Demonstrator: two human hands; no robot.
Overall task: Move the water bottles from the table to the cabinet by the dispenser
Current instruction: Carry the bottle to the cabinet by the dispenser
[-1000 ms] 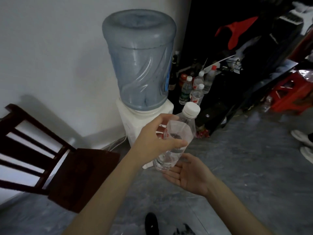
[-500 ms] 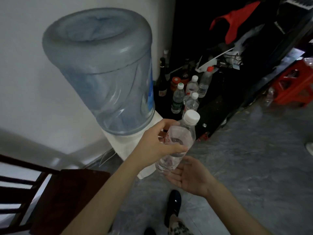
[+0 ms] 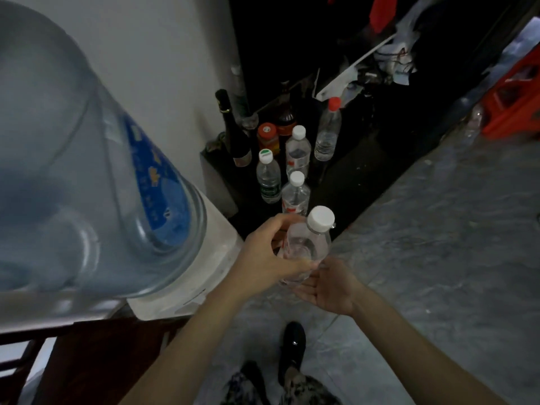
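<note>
A clear water bottle (image 3: 306, 247) with a white cap is being gripped around its body by the left hand (image 3: 268, 258). It is being supported from below by the flat right hand (image 3: 330, 287). Both are being held beside the dispenser (image 3: 187, 276), in front of the dark cabinet (image 3: 359, 176), where several bottles (image 3: 296, 153) are being kept upright.

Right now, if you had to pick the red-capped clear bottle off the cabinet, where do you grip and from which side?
Grip the red-capped clear plastic bottle around its upper body, just below the cap, coming from the floor side on the right. It stands upright at the right edge of the cluster, with the white-capped clear bottle close on its left and dark clutter behind, so only the right looks open.
</note>
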